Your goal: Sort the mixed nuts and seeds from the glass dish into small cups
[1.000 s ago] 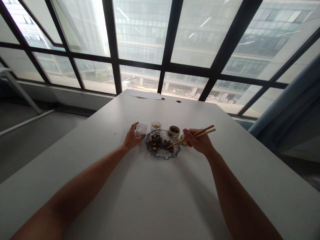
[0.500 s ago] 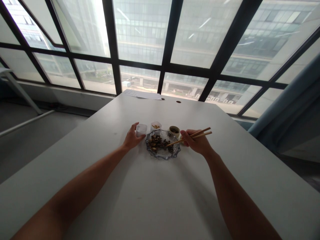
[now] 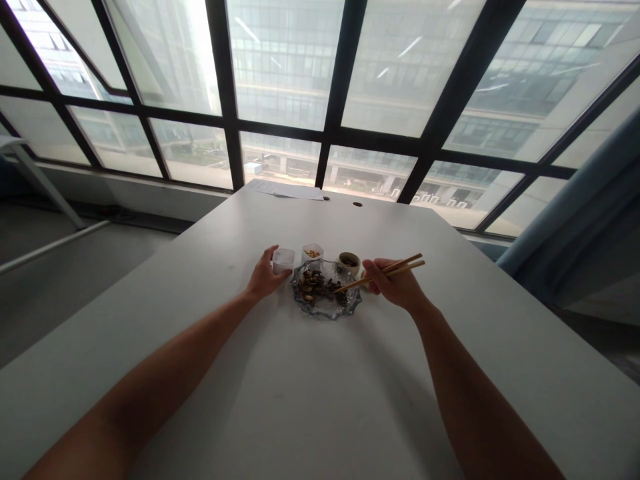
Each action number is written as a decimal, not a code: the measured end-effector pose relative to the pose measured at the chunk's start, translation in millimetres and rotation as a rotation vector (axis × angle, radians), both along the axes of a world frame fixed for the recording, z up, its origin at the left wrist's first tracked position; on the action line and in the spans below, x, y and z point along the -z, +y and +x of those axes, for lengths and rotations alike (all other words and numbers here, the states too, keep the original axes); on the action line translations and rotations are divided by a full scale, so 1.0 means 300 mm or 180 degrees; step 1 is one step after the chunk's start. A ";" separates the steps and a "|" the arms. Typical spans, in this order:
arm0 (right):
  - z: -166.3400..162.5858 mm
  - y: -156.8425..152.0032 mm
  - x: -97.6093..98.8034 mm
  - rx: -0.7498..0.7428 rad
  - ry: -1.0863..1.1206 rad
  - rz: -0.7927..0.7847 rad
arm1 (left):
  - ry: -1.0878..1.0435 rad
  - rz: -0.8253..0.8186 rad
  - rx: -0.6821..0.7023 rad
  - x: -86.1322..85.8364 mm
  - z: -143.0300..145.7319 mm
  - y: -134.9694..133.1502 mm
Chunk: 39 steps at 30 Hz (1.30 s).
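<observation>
My left hand [image 3: 267, 274] is curled round a small translucent plastic cup [image 3: 283, 260] that stands on the table, left of a scalloped glass dish [image 3: 327, 315]. Small dark brown pieces, perhaps seeds or dried bits [image 3: 312, 287], are heaped mostly in the left part of the dish. In my right hand [image 3: 393, 283] is a pair of wooden chopsticks [image 3: 405, 267], slanting down to the left. Their tips reach in among the dark pieces near the dish's middle; whether they pinch one is too small to tell.
Behind the dish stand a white cup [image 3: 313, 247] with yellowish bits and a round pale container [image 3: 349, 261] with dark contents. Paper sheets [image 3: 287, 191] lie at the white table's [image 3: 310, 400] far end, near two cable holes. Beyond are framed windows; a blue curtain [image 3: 565, 220] hangs at right.
Almost nothing differs. Both hands, the cup and the chopsticks keep nearly the same places, with the chopstick tips still in the dish.
</observation>
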State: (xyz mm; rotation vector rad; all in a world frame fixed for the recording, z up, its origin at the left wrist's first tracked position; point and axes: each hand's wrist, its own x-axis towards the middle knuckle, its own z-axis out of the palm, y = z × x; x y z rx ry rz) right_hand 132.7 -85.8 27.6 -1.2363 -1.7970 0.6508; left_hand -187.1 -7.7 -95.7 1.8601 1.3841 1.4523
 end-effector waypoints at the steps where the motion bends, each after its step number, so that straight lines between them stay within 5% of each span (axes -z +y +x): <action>1: -0.002 0.003 0.001 0.0061 0.0179 -0.0040 | -0.0007 -0.0003 0.0003 0.000 0.000 0.000; 8: 0.012 0.056 0.009 0.0902 0.2068 -0.0033 | 0.0025 0.0001 -0.0028 -0.002 0.002 -0.003; 12: 0.020 0.075 0.010 0.0959 0.2388 -0.0108 | 0.0058 0.0047 -0.0055 0.002 0.003 -0.002; 15: 0.014 0.055 0.006 0.1060 0.2090 0.0280 | 0.0034 0.0044 -0.0129 0.000 0.005 -0.003; 20: 0.005 -0.016 -0.009 0.1044 0.0220 0.1939 | -0.0083 0.0250 -0.0165 -0.017 0.010 -0.012; 23: 0.003 -0.038 -0.018 0.0813 -0.0329 0.2356 | -0.0127 0.0323 -0.0198 -0.025 0.014 -0.017; 26: -0.017 -0.036 -0.015 0.0896 -0.0044 0.2170 | -0.0124 0.0350 -0.0237 -0.027 0.019 -0.019; 32: -0.158 -0.020 0.040 0.1083 0.1902 0.1188 | 0.0040 0.0641 -0.0621 -0.041 0.023 -0.033; 39: -0.255 -0.056 0.095 0.0744 0.1897 0.1167 | 0.0464 0.1397 -0.0473 -0.096 0.033 -0.077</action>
